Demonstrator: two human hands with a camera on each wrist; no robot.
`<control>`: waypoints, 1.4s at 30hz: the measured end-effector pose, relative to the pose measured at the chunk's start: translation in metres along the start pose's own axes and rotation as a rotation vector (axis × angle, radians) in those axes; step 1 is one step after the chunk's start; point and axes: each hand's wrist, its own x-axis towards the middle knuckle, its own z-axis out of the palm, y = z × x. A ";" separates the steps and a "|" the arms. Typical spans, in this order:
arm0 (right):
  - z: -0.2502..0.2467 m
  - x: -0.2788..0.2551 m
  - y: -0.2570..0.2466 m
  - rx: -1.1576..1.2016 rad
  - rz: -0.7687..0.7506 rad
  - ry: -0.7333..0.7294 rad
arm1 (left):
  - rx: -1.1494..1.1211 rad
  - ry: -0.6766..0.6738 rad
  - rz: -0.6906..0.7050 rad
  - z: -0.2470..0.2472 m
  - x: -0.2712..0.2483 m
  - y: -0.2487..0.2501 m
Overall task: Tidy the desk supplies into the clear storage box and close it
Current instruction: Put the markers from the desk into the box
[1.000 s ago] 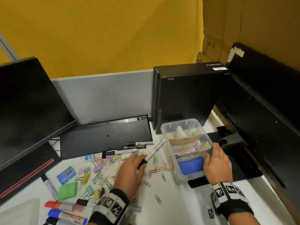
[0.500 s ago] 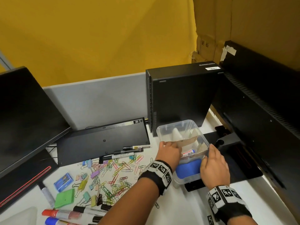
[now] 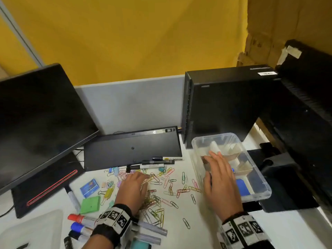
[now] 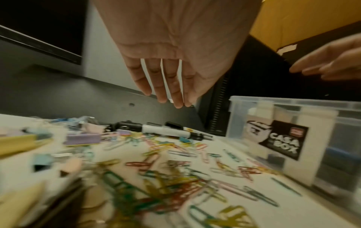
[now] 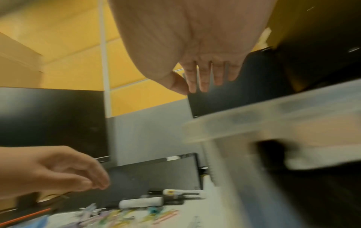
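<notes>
The clear storage box (image 3: pixel 265 192) stands lidless at the right of the desk, with cardboard dividers and a blue item (image 3: pixel 242 187) inside. My right hand (image 3: pixel 214 159) hovers over the box's left side with straight fingers and holds nothing; whether it touches the box is unclear. My left hand (image 3: pixel 142 178) is spread flat just above a scatter of coloured paper clips (image 3: pixel 168 186) and is empty. In the left wrist view the left hand (image 4: pixel 171 98) hangs open over the paper clips (image 4: pixel 175 169), with the box (image 4: pixel 283 135) to its right. The right wrist view is blurred and shows the right hand (image 5: pixel 203 83) open.
Thin markers (image 3: pixel 156 162) lie against a black flat device (image 3: pixel 133 148). Binder clips (image 3: pixel 109 191), a blue case (image 3: pixel 89 187), a green block (image 3: pixel 90 204) and thick markers (image 3: pixel 80 223) lie at left. A black computer tower (image 3: pixel 224 105) stands behind the box; monitors flank the desk.
My left hand carried a white marker into the box, let it go, and has come back empty over the paper clips. My right hand shifted from the box's near edge to over its left side.
</notes>
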 end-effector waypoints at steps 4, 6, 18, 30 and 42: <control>0.036 0.015 -0.045 0.131 -0.120 -0.126 | 0.144 -0.041 -0.045 -0.005 0.018 -0.027; 0.058 0.031 -0.056 0.147 -0.099 -0.221 | 0.181 -0.054 -0.019 -0.006 0.031 -0.030; 0.160 0.096 -0.033 -0.283 -0.028 -0.623 | 0.314 -0.277 0.127 0.020 0.098 -0.043; 0.164 0.094 -0.028 -0.305 0.033 -0.623 | 0.224 -0.365 0.116 0.019 0.101 -0.048; 0.034 0.070 -0.065 0.026 -0.033 -0.320 | -0.137 -0.204 -0.088 -0.018 0.021 -0.040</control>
